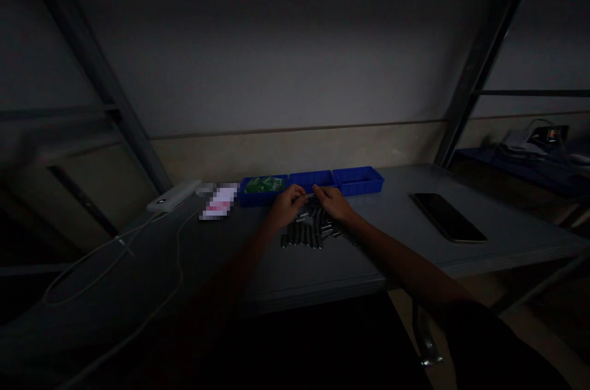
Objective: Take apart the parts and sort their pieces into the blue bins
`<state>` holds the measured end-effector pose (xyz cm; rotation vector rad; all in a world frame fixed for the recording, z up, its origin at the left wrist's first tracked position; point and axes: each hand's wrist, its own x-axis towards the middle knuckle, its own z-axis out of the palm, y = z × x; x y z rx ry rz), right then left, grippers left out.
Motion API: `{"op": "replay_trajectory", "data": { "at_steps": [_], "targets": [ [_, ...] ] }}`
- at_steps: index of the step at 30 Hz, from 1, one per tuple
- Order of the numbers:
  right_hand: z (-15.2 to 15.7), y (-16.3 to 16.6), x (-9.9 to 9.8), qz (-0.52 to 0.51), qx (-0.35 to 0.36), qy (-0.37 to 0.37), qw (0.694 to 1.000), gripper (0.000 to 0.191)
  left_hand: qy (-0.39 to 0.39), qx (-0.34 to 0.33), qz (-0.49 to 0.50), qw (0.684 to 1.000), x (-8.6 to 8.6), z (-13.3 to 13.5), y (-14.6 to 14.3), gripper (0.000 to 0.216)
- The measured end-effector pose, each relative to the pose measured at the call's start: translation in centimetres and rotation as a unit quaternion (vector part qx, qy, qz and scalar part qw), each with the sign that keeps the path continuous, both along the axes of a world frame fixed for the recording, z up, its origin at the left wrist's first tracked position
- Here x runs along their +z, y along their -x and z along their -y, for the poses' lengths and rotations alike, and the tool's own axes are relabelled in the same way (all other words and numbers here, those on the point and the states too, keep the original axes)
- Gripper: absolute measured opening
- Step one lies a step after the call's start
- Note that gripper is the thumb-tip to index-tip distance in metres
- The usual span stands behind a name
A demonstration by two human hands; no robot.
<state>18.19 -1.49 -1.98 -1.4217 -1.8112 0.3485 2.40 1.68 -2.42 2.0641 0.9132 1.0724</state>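
Note:
Above the table my left hand (286,207) and my right hand (332,202) face each other with a small gap between them. Their fingertips are pinched on a small, slim metallic piece (310,195), whose exact kind is too dark to make out. Below them lies a group of short dark metal cylinders (302,235), several of them side by side in a row. More shiny pieces (328,229) are heaped loosely under my right hand, which partly hides them.
Behind my hands stand three blue bins in a row: the left bin (258,199) holds green packets, beside a middle bin (299,179) and a right bin (364,187). A lit phone (220,202), white power bank (173,196) and cables lie left. A dark tablet-like device (447,218) lies right.

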Motion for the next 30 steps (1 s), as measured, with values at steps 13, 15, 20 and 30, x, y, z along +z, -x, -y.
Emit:
{"op": "replay_trajectory", "data": {
  "at_steps": [13,15,20,30],
  "targets": [
    [-0.2,0.6,-0.2,-0.082,0.08,-0.043,0.992,0.03,0.081,0.042,0.036,0.995,1.0,1.4,-0.1,0.031],
    [0.1,0.8,-0.1,-0.082,0.085,-0.043,0.992,0.028,0.07,0.056,0.016,0.996,1.1,1.4,0.0,0.036],
    [0.6,0.8,0.3,-0.057,0.085,-0.022,0.995,0.027,0.053,0.067,0.024,0.996,1.0,0.9,0.5,0.025],
    [1.2,1.3,0.9,0.007,0.054,-0.019,0.998,0.027,0.042,0.075,0.084,0.993,1.6,0.7,1.4,0.014]
  ]
}}
